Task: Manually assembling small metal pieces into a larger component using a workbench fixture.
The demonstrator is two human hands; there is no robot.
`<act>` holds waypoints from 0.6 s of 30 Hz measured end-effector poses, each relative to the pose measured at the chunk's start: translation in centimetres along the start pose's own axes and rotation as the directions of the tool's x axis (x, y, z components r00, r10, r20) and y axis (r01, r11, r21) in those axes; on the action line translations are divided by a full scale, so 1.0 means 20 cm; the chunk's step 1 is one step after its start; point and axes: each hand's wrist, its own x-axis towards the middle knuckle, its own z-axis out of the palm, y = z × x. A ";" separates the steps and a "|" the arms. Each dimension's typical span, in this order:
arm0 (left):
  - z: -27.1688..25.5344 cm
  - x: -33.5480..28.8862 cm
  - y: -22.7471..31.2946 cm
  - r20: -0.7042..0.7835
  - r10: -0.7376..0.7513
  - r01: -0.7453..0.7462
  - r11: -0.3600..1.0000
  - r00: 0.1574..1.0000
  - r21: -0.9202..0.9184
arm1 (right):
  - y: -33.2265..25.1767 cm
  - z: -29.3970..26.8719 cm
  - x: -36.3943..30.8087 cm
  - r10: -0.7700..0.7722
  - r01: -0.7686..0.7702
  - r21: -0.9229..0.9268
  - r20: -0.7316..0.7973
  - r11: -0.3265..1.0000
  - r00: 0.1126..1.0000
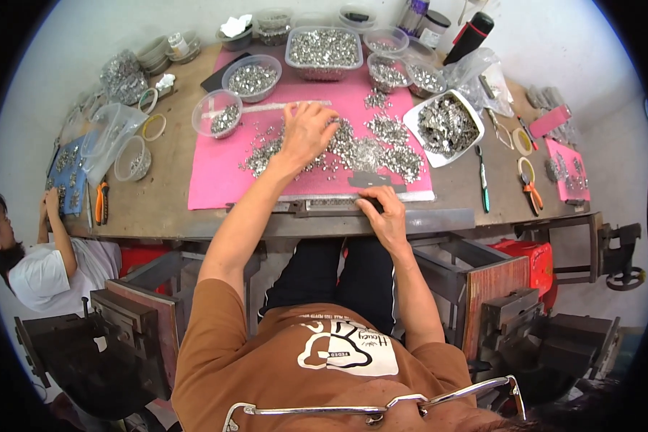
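Observation:
My left hand (307, 132) lies palm down, fingers spread, on a heap of small silver metal parts (367, 147) scattered over a pink mat (216, 176). My right hand (386, 214) rests at the table's near edge, its fingers curled on a long grey metal strip (324, 207) that runs along the mat's front border. Whether the left hand holds any parts under its palm is hidden.
Clear plastic bowls (251, 77) and a clear tub (324, 52) of silver parts stand at the back, and a white tray (446, 126) of them sits at right. Orange-handled pliers (531, 189) lie further right. Another person (32, 252) works at the left end.

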 end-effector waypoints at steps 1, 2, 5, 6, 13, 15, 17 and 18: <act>-0.09 -0.02 0.04 -0.025 0.004 -0.005 0.998 1.000 -0.062 | 0.00 -0.01 0.00 0.003 -0.003 0.008 -0.005 1.000 1.000; -0.17 -0.08 0.06 -0.053 0.003 -0.010 0.993 0.999 -0.119 | 0.00 -0.01 0.00 0.014 -0.014 0.008 -0.001 1.000 1.000; -0.39 -0.37 0.01 0.007 -0.069 0.070 0.991 0.998 -0.118 | 0.02 0.00 0.02 -0.001 0.001 0.079 -0.006 0.997 1.000; -0.47 -0.48 0.01 0.033 -0.105 0.108 0.989 0.994 -0.100 | 0.03 0.00 0.01 0.009 -0.009 0.083 -0.005 0.996 1.000; -0.69 -0.88 -0.01 0.000 -0.176 0.173 0.967 0.984 0.187 | 0.02 -0.01 0.01 0.058 -0.043 0.137 -0.107 0.990 0.993; -0.73 -0.88 -0.02 -0.010 -0.113 0.112 0.963 0.994 0.245 | 0.01 0.00 -0.01 0.090 -0.070 0.162 -0.124 0.984 0.988; -0.80 -0.86 -0.01 0.145 -0.205 0.194 0.977 0.968 0.084 | 0.02 0.00 -0.01 0.122 -0.095 0.172 -0.152 0.980 0.981; -0.83 -0.83 0.03 0.147 -0.196 0.186 0.979 0.969 0.079 | 0.02 0.00 -0.01 0.129 -0.101 0.169 -0.162 0.980 0.978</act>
